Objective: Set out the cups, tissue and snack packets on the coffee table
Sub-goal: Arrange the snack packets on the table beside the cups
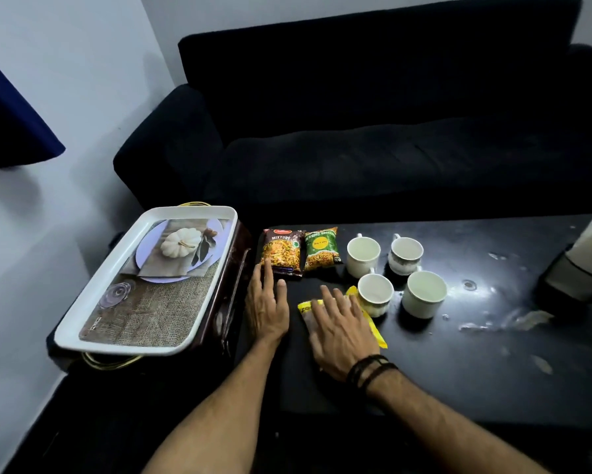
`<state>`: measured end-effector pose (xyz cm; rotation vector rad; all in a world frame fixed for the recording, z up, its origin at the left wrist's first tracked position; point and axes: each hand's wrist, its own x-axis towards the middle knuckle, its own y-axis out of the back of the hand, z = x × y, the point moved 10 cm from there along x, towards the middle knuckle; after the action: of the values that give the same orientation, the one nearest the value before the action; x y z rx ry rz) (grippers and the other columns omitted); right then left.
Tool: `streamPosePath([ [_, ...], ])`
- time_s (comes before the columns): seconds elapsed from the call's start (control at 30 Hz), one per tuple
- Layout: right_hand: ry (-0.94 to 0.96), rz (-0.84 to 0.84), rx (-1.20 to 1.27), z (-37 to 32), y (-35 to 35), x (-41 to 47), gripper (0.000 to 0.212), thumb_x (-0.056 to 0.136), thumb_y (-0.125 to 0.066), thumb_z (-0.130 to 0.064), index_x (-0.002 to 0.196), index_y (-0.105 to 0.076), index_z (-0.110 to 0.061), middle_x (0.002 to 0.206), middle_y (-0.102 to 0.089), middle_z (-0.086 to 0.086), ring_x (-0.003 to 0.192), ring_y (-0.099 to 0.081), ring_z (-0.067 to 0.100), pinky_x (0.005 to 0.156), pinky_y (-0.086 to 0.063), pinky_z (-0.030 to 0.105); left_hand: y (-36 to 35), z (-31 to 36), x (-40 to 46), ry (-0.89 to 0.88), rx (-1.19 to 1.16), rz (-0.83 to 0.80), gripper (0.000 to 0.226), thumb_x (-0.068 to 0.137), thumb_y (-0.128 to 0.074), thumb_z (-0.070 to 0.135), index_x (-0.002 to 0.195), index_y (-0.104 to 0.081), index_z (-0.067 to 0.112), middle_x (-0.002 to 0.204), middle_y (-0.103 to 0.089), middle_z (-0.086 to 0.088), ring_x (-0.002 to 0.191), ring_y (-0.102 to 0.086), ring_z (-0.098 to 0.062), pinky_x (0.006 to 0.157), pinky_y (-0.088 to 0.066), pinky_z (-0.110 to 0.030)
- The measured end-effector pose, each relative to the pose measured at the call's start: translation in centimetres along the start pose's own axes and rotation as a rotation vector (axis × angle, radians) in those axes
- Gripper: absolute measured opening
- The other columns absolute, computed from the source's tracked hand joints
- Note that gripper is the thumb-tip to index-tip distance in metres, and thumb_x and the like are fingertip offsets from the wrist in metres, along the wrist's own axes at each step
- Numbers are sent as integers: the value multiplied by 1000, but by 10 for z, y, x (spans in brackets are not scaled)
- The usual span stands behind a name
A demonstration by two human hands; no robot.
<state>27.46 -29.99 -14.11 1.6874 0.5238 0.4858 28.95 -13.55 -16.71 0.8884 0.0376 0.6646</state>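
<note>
Head view. Your right hand [339, 333] lies flat, fingers spread, pressing on the yellow snack packet [373, 328] near the front of the table [458, 371]; the grip is open, not closed round the packet. Your left hand [265, 302] is also open and flat on the table, fingertips touching the lower edge of the MIXTURE packet [282, 249]. The green packet [322, 248] sits just beside it.

Handling: the packets look light, soft and crinkly, with slick film that will probably slide under a flat palm. Pinch them at a sealed end or a side edge; squeezing the middle may crush the contents.

The four cups [395, 273] stand upright in a tight cluster to the right of the packets, the nearest one touching the yellow packet's corner. They look ceramic, so stiff, heavier and chippable; take them by handle or rim, one at a time. All appear empty.

The tissue holder [575, 268] stands at the far right, tissue showing at the top. It is likely light and easily tipped.

The white tray [82, 323] on the left side stand holds nothing.
</note>
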Motion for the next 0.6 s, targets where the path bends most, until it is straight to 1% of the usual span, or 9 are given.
streamPosePath([
  [0.03,-21,-14,16,7,-4,-6,57,97,-26,-42,149,-30,-18,163,-17,10,150,-15,29,122,-8,46,1,-2,-7,8,-16,-14,64,95,-25,48,154,-24,25,159,-28,-7,145,-29,-23,117,-24,-37],
  [0.13,-21,-100,50,8,-26,-28,65,98,-22,-41,156,-5,-16,164,4,10,152,6,31,123,-1,47,5,-7,-39,30,-68,-72,63,95,-26,47,154,-26,24,160,-28,-3,147,-26,-19,119,-21,-34],
  [0.23,-18,-122,133,-13,-41,-41,70,97,-23,-37,155,6,-13,163,15,12,149,16,33,123,3,47,9,-4,-62,19,-198,-125,52,102,-35,37,151,-35,20,158,-33,-3,146,-30,-17,119,-23,-31],
  [0.37,-103,-122,269,-42,-47,-23,67,101,-24,-33,155,6,-9,162,16,13,149,17,34,122,4,49,28,-5,-78,74,-402,-105,43,103,-42,16,145,-43,7,153,-41,-8,144,-35,-20,119,-26,-35],
  [0.43,-142,-133,348,-48,-43,-7,66,103,-23,-35,154,7,-6,162,17,13,149,17,33,122,4,47,37,-2,-88,53,-385,-85,45,102,-41,20,144,-43,4,153,-39,-9,145,-33,-19,119,-24,-31],
  [0.47,-124,-129,380,-50,-39,0,66,103,-23,-34,154,7,-4,162,17,15,149,17,33,123,6,45,41,-1,-92,40,-370,-77,50,100,-39,26,145,-42,4,154,-37,-9,145,-31,-17,118,-23,-26],
  [0.53,-49,-49,426,-52,-26,6,64,103,-27,-28,154,1,-2,162,13,17,150,14,31,123,7,39,41,0,-96,29,-344,-85,59,94,-39,33,146,-41,6,157,-33,-8,143,-29,-10,111,-23,-11],
  [0.57,-6,12,432,-50,-20,3,62,102,-29,-26,155,-4,-6,163,9,14,151,10,29,122,6,38,39,-1,-96,17,-319,-100,59,94,-41,35,146,-42,9,158,-31,-7,142,-28,-8,108,-26,-9],
  [0.6,39,55,400,-48,-18,-4,61,101,-29,-26,156,-9,-10,164,4,9,152,6,25,121,6,37,36,-1,-95,-4,-275,-112,56,95,-44,34,147,-41,11,159,-29,-7,143,-28,-9,110,-30,-14],
])
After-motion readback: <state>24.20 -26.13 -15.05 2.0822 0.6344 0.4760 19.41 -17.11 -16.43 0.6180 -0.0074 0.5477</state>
